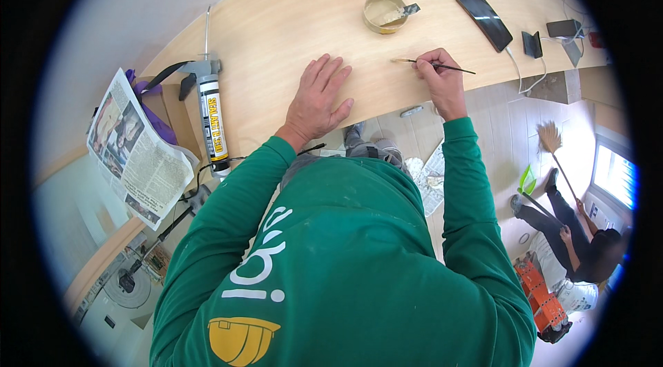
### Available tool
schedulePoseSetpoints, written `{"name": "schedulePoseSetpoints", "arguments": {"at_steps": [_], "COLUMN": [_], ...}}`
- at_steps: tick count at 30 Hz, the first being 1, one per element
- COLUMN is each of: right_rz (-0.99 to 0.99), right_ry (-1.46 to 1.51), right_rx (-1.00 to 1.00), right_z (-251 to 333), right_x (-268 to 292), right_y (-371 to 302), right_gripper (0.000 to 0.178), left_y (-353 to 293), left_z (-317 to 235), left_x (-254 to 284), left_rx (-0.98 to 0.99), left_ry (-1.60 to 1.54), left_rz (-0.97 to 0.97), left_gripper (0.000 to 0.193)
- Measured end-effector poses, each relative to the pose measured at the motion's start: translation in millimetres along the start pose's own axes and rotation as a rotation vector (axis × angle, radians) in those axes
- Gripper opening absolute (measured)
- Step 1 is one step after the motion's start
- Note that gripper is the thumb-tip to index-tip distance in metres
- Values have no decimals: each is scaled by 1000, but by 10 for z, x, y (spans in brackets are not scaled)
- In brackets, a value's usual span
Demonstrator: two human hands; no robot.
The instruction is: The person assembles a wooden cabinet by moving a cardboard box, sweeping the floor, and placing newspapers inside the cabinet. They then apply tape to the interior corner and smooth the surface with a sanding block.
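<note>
Brush (434, 65) pinched in right hand (438, 77), bristle tip touching the light wood counter (276, 22) just left of the fingers. Left hand (319, 99) spread, palm flat on counter, near the brush tip but apart. Open tin (384, 12) with a tool resting in it sits beyond the brush. Caulking gun (207, 101) and newspaper (138, 149) lie far left; phone (484, 18) far right.

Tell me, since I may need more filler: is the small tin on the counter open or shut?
Open. The tin has no lid, pale paste shows inside, and a scraper rests in it.
</note>
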State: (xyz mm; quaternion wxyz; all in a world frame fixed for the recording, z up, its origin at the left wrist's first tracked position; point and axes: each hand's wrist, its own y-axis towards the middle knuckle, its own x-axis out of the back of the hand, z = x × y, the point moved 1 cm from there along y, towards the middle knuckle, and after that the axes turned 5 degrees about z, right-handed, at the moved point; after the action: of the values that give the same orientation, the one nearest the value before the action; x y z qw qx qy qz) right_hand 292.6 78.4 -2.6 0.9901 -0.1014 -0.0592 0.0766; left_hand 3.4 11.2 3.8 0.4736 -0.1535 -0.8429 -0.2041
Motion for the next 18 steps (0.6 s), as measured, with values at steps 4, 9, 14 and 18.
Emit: {"name": "schedulePoseSetpoints", "arguments": {"at_steps": [4,9,14,18], "right_rz": [46,-64,-68,3], "right_ry": [-22,182,436,207], "right_rx": [34,-4,11,31], "right_z": [13,-111,-152,-112], "right_x": [-30,83,174,102], "right_y": [-7,19,45,13], "right_gripper": [9,7,7,9], "left_y": [10,12,36,38], "left_z": [-13,-26,-72,-85], "left_x": [1,-3,26,10], "left_rx": [-5,3,-20,-20], "left_ry": [5,29,75,81], "left_rz": [-19,0,43,56], "left_gripper": [59,59,59,59]}}
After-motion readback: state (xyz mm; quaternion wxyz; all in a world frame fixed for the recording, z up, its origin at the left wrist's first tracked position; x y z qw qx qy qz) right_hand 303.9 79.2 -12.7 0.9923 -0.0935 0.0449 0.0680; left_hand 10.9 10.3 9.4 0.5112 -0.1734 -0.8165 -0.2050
